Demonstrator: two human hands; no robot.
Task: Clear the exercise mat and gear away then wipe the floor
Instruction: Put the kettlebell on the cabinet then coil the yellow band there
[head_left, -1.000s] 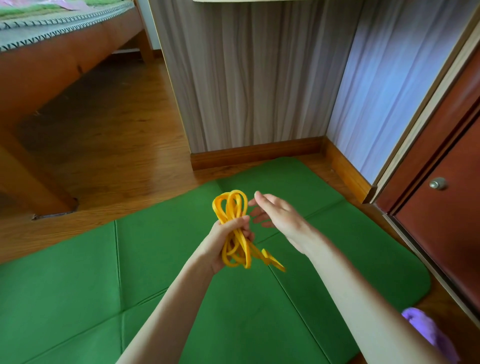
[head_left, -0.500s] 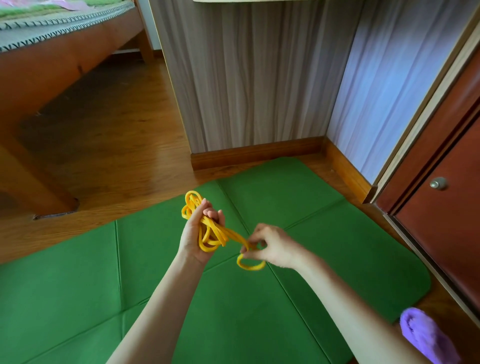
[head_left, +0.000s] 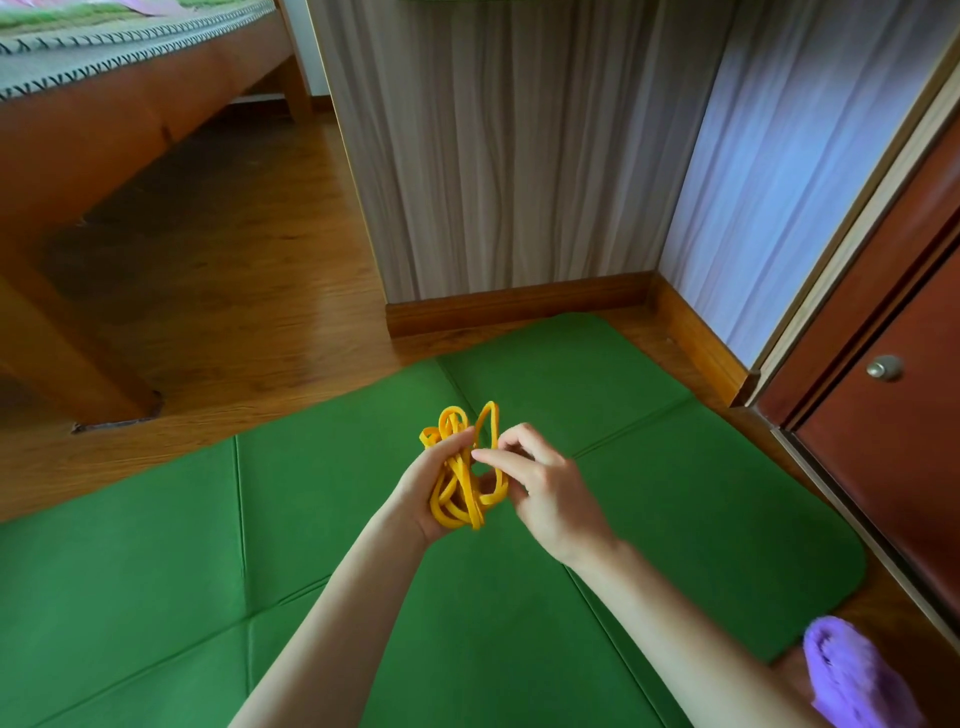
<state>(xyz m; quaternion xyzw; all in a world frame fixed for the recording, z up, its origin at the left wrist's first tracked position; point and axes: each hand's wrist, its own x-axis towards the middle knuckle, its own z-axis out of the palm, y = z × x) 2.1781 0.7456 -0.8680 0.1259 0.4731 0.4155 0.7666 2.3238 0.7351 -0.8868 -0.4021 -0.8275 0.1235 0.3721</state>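
My left hand grips the coiled yellow band while my right hand pinches – I think – its loose loop, which should wrap snugly round the bundle.

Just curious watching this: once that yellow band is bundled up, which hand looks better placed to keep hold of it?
Probably the left hand: it grips the coiled yellow band, while the right hand only works a loop.

the wooden floor carries a green folding mat, with a purple cloth just beside its corner.
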